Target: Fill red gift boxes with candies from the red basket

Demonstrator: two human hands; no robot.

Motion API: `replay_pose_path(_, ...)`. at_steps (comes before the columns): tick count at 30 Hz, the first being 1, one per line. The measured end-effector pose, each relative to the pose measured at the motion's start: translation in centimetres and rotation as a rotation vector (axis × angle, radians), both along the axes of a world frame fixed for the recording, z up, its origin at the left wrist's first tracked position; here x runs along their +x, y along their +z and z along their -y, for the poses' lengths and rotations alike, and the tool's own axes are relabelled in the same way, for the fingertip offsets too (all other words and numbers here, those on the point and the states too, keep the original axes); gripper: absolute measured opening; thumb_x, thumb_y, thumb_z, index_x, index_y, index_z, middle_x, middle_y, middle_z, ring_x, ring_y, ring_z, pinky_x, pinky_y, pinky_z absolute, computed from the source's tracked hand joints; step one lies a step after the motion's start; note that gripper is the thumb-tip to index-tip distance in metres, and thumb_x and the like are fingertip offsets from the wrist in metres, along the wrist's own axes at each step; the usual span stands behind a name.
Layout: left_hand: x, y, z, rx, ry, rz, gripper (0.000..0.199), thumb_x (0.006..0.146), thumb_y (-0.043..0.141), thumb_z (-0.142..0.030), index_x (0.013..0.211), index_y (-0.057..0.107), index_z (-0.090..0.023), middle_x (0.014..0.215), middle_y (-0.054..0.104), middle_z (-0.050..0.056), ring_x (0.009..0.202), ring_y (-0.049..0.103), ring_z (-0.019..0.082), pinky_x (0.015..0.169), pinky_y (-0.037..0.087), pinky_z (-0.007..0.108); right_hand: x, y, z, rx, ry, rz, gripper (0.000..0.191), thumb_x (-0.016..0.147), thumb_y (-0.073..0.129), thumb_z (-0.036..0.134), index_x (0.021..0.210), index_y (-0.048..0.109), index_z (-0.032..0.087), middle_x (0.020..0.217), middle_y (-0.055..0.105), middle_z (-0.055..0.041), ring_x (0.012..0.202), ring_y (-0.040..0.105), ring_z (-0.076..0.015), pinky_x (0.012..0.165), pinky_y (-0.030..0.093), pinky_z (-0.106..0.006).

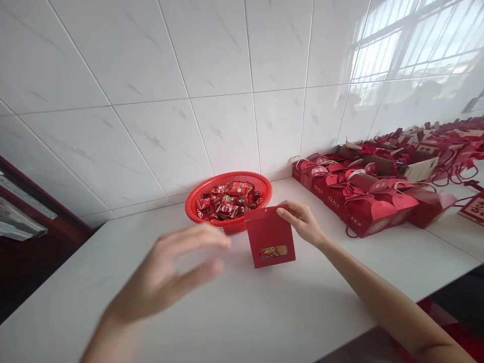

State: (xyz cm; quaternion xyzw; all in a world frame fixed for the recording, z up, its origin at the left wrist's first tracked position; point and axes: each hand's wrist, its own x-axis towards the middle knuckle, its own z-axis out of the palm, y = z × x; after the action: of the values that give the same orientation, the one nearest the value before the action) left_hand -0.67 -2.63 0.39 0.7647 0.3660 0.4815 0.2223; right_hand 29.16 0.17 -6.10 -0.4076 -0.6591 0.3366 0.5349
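Observation:
My right hand (300,220) pinches the upper right corner of a red paper gift box (269,229), which is upright in front of the basket. A small window low on its face shows something gold and red inside. To the left of the box, my left hand (181,267) is in the air, blurred, with thumb and fingers apart and nothing between them. Behind the box sits a red plastic basket (191,204) that holds many red-wrapped packets (228,201). The box overlaps the basket's front right rim.
On the right stand rows of red gift boxes (363,212) with cord handles, reaching far back along the tiled wall (223,126). The white counter (124,267) ends at the left beside a dark shelf (34,252) with papers. Red material (434,322) lies below the front right edge.

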Motion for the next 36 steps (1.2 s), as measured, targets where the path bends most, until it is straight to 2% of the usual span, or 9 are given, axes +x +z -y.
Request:
replay_pose_path(1, 0.8, -0.4, -0.7, -0.007, -0.025, -0.072, 0.032, 0.072, 0.083, -0.044, 0.098, 0.077, -0.027, 0.101, 0.075, 0.007, 0.101, 0.069, 0.029, 0.089, 0.058, 0.037, -0.1, -0.2, 0.1, 0.010, 0.002, 0.014, 0.044, 0.091, 0.056, 0.062, 0.083, 0.064, 0.019, 0.075, 0.061, -0.0016, 0.069, 0.054, -0.0152, 0.061, 0.042, -0.026)
replay_pose_path(3, 2.6, -1.6, -2.2, -0.050, -0.042, -0.155, 0.029, 0.087, 0.069, -0.044, 0.109, 0.074, -0.025, 0.111, 0.074, 0.007, 0.105, 0.069, 0.026, 0.095, 0.056, 0.037, -0.2, -0.6, 0.4, 0.028, 0.018, 0.053, 0.042, 0.093, 0.055, 0.059, 0.084, 0.065, 0.019, 0.076, 0.062, -0.0014, 0.071, 0.055, -0.0153, 0.063, 0.043, -0.027)
replay_pose_path(5, 4.1, -3.1, -3.4, -0.086, -0.054, -0.188, 0.037, 0.090, 0.064, -0.045, 0.118, 0.070, -0.023, 0.118, 0.072, 0.008, 0.109, 0.068, 0.025, 0.097, 0.055, 0.037, -0.3, -0.9, 0.7, 0.035, 0.034, 0.092, 0.041, 0.095, 0.054, 0.057, 0.086, 0.066, 0.019, 0.078, 0.065, -0.0017, 0.071, 0.057, -0.0155, 0.065, 0.045, -0.027)
replay_pose_path(8, 5.2, -4.7, -4.1, -0.143, -0.081, -0.198, 0.037, 0.091, 0.062, -0.046, 0.116, 0.070, -0.022, 0.117, 0.073, 0.009, 0.108, 0.068, 0.025, 0.095, 0.056, 0.037, -0.3, -1.1, 0.9, 0.032, 0.050, 0.109, 0.039, 0.096, 0.052, 0.055, 0.089, 0.066, 0.019, 0.081, 0.068, -0.0028, 0.073, 0.060, -0.0166, 0.068, 0.047, -0.029)
replay_pose_path(13, 5.6, -5.5, -4.3, -0.156, -0.094, -0.136, 0.030, 0.091, 0.063, -0.045, 0.103, 0.072, -0.020, 0.101, 0.076, 0.007, 0.093, 0.071, 0.023, 0.086, 0.058, 0.033, -0.1, -1.3, 0.9, 0.050, 0.038, 0.126, 0.033, 0.096, 0.055, 0.049, 0.095, 0.068, 0.019, 0.093, 0.073, -0.0052, 0.083, 0.065, -0.0186, 0.075, 0.050, -0.031)
replay_pose_path(24, 5.7, -7.2, -5.1, -0.065, -0.059, -0.056, 0.032, 0.088, 0.064, -0.049, 0.096, 0.072, -0.019, 0.093, 0.074, 0.005, 0.087, 0.069, 0.021, 0.084, 0.058, 0.033, 0.4, -1.2, -0.2, 0.090, 0.040, 0.190, 0.037, 0.092, 0.059, 0.052, 0.088, 0.071, 0.017, 0.084, 0.073, -0.0045, 0.076, 0.065, -0.0172, 0.070, 0.051, -0.028)
replay_pose_path(29, 5.6, -10.6, -5.4, -0.056, -0.045, 0.045, 0.037, 0.091, 0.059, -0.047, 0.113, 0.066, -0.018, 0.105, 0.074, 0.008, 0.096, 0.071, 0.023, 0.088, 0.058, 0.035, 1.2, -0.4, -0.1, 0.123, 0.012, 0.262, 0.034, 0.091, 0.060, 0.049, 0.083, 0.070, 0.017, 0.079, 0.072, -0.0035, 0.072, 0.062, -0.0157, 0.066, 0.048, -0.026)
replay_pose_path(33, 5.2, -13.6, -5.9, 0.069, -0.036, -0.020, 0.028, 0.092, 0.055, -0.039, 0.105, 0.067, -0.018, 0.098, 0.074, 0.008, 0.090, 0.071, 0.022, 0.083, 0.059, 0.034, 1.9, 0.1, 0.1, 0.195, -0.056, 0.267, 0.030, 0.090, 0.060, 0.044, 0.080, 0.070, 0.018, 0.078, 0.071, -0.0028, 0.070, 0.060, -0.0149, 0.064, 0.046, -0.025)
replay_pose_path(36, 5.0, -14.6, -6.3, 0.133, -0.068, -0.124, 0.022, 0.092, 0.055, -0.035, 0.095, 0.070, -0.019, 0.090, 0.074, 0.006, 0.085, 0.071, 0.020, 0.079, 0.059, 0.031, 2.8, 0.8, 0.6, 0.248, -0.159, 0.260, 0.030, 0.090, 0.060, 0.044, 0.079, 0.070, 0.018, 0.075, 0.070, -0.0028, 0.068, 0.059, -0.0148, 0.062, 0.045, -0.025)
